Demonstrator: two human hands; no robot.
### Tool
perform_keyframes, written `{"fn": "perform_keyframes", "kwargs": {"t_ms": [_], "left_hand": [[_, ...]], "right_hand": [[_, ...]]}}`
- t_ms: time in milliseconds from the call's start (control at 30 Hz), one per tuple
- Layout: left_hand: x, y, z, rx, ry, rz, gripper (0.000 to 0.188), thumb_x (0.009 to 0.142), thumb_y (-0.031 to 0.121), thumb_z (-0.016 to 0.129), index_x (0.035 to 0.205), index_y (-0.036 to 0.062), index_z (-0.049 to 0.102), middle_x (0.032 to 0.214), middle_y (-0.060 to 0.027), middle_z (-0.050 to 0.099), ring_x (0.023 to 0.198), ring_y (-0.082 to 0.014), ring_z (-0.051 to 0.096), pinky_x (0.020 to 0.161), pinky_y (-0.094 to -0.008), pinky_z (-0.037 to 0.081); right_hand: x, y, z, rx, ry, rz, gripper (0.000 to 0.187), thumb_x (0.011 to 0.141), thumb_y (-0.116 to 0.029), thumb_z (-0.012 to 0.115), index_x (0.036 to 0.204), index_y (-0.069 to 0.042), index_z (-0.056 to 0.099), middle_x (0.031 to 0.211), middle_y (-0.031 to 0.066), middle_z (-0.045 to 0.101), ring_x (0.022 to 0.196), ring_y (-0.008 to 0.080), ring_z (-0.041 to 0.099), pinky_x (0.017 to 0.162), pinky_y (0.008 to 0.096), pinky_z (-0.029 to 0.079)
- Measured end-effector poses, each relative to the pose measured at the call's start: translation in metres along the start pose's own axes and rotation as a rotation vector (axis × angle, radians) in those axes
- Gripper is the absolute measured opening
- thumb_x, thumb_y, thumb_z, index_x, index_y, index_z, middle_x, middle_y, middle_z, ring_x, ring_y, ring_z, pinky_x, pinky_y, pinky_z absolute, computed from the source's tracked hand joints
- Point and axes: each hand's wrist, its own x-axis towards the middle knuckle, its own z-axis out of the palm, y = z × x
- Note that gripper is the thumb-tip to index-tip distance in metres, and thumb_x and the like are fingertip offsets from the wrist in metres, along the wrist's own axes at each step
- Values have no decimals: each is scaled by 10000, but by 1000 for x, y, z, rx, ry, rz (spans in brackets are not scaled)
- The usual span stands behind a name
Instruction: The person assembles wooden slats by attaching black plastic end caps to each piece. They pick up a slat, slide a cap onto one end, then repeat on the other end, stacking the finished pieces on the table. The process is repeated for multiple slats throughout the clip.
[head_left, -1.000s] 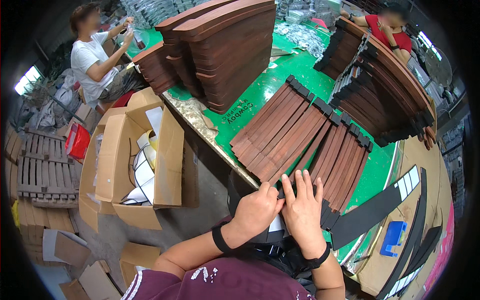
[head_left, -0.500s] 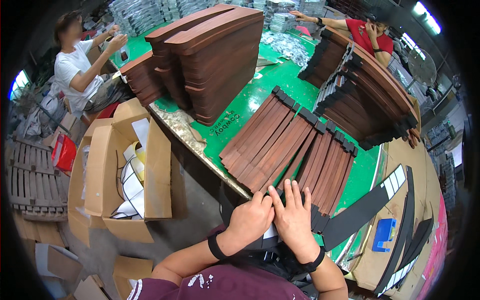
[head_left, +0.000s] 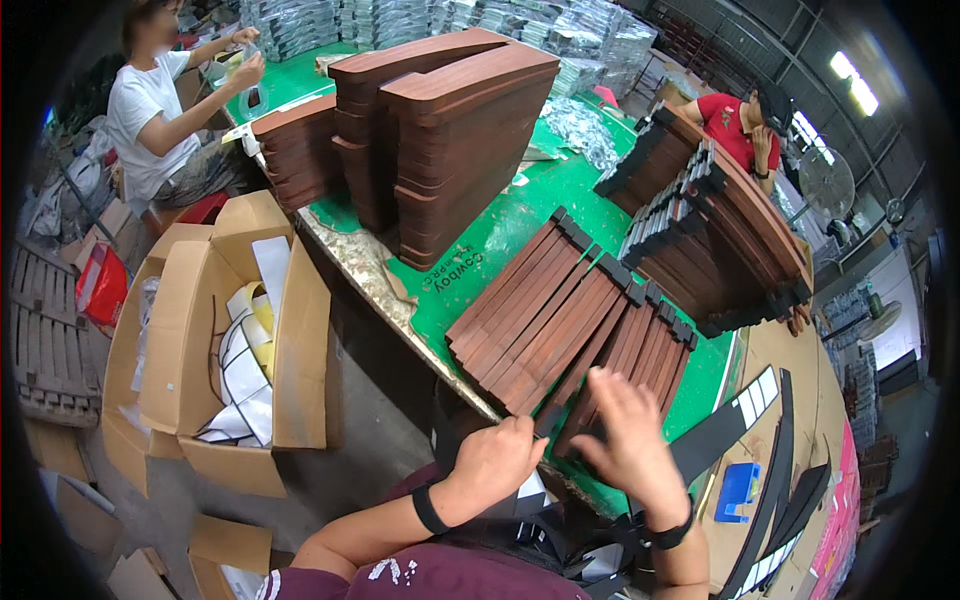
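Brown wood-grain slats [head_left: 535,320] with black end pieces lie side by side on the green tabletop [head_left: 460,245]. My left hand [head_left: 495,458] is closed at the near table edge, beside the black near end of one slat. What its curled fingers hold is hidden. My right hand [head_left: 632,430] hovers above the near ends of the right-hand slats, fingers apart and nothing in it. Right of it lies a flat black strip [head_left: 705,432] with white adhesive pads.
Tall stacks of brown curved panels [head_left: 465,150] stand farther back, with more black-edged ones [head_left: 725,225] at right. An open cardboard box [head_left: 300,380] sits at left. One person [head_left: 155,130] sits far left, another [head_left: 725,120] far right. A blue holder [head_left: 737,492] lies at right.
My right hand has lifted off the slat ends and moved right, its fingers spreading. My left hand stays closed at the table edge. The whole view has shifted slightly.
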Motion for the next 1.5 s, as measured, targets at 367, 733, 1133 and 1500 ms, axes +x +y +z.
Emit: {"fn": "perform_keyframes", "kwargs": {"t_ms": [367, 733, 1133, 1500], "left_hand": [[-6, -40, -3, -200, -54, 77, 303, 954, 331, 790, 1059, 62, 698, 824, -123, 741, 719, -337, 735, 613, -442, 571], [1, -76, -5, -371, -47, 85, 178, 949, 251, 777, 984, 84, 723, 784, -84, 723, 699, -291, 721, 613, -417, 573], [11, -76, -4, -339, -90, 49, 169, 939, 206, 778, 875, 77, 691, 693, -75, 694, 597, -276, 702, 546, -400, 553], [9, -75, -2, -344, -76, 46, 187, 911, 197, 797, 848, 64, 683, 678, -107, 679, 578, -311, 691, 535, -432, 540]], "right_hand": [[117, 152, 7, -62, 334, 187, 644, 816, -148, 864, 1401, 7, 643, 1354, 252, 688, 1287, 431, 633, 1113, 483, 501], [141, 166, 28, -28, 305, 308, 414, 810, -163, 871, 1158, 15, 735, 1201, 207, 737, 1178, 399, 669, 1041, 469, 526], [144, 158, 25, -36, 310, 350, 409, 812, -206, 886, 1135, -3, 737, 1160, 193, 735, 1170, 392, 647, 1026, 481, 508], [145, 160, 30, -89, 315, 308, 404, 805, -196, 886, 1128, -2, 740, 1132, 196, 738, 1161, 399, 645, 1002, 491, 519]]}}
